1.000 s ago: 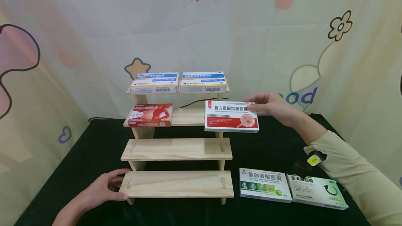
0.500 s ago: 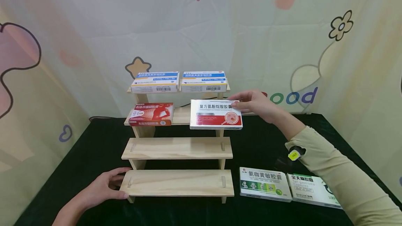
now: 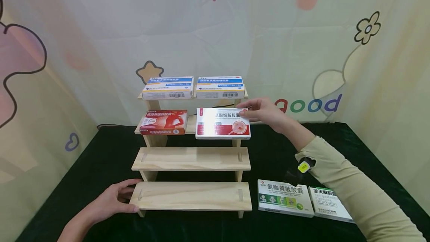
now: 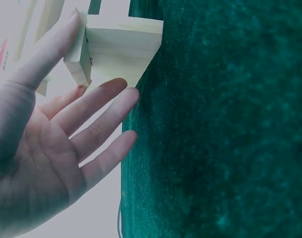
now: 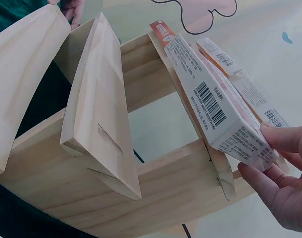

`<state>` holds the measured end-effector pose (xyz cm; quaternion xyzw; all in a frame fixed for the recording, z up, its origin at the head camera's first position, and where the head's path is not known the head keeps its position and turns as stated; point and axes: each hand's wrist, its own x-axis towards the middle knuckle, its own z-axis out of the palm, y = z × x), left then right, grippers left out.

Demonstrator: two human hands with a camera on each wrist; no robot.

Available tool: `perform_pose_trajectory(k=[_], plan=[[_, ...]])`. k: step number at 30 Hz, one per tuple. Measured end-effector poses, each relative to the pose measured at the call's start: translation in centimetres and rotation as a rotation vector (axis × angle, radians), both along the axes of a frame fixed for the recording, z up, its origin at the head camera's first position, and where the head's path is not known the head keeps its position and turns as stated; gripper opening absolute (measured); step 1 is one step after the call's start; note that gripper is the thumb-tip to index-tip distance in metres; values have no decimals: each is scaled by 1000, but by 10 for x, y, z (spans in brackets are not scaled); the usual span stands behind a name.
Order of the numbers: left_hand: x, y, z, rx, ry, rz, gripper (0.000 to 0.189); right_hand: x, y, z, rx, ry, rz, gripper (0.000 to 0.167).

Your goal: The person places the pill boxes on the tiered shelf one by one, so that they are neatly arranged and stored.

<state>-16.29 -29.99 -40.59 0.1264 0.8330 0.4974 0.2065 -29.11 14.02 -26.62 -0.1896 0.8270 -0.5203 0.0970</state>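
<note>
My right hand [image 3: 263, 114] holds a red-and-white medicine box [image 3: 223, 127] by its right end, thumb on the printed face. The box tilts at the right of the second tier from the top of a wooden stepped rack [image 3: 190, 158]. In the right wrist view, thumb and fingers pinch a corner of the medicine box [image 5: 210, 94], close over the shelf board. At the lowest tier's left end, my left hand [image 3: 114, 201] grips the board between thumb and index finger. The other fingers of that left hand [image 4: 66, 134] extend loosely beside the rack's side panel [image 4: 123, 42].
A red medicine box [image 3: 163, 122] lies left on the same tier. Two blue-and-white boxes [image 3: 168, 88] fill the top tier. On the dark green cloth [image 3: 282, 160], a green-and-white box [image 3: 285, 198] lies beside another white box [image 3: 329, 204], partly behind the right sleeve.
My right hand has carried the red-and-white medicine box leftward onto the second tier's right part. My left hand has stayed at the lowest board's end.
</note>
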Motion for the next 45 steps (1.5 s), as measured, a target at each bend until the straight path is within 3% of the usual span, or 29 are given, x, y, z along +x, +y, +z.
perform_pose_trajectory(k=[9,24,40,45], plan=[[0,0,1,10,-7,-1,74,-2,-5,-4,-10,12,-22,34],[0,0,3,-6,23,-20,73,1,-15,-14,35,183,-59,29],[0,-1,0,17,2,-7,72,2,-19,-21,69,289,-105,27],[1,-1,-1,23,0,-5,72,3,-20,-24,87,363,-125,23]])
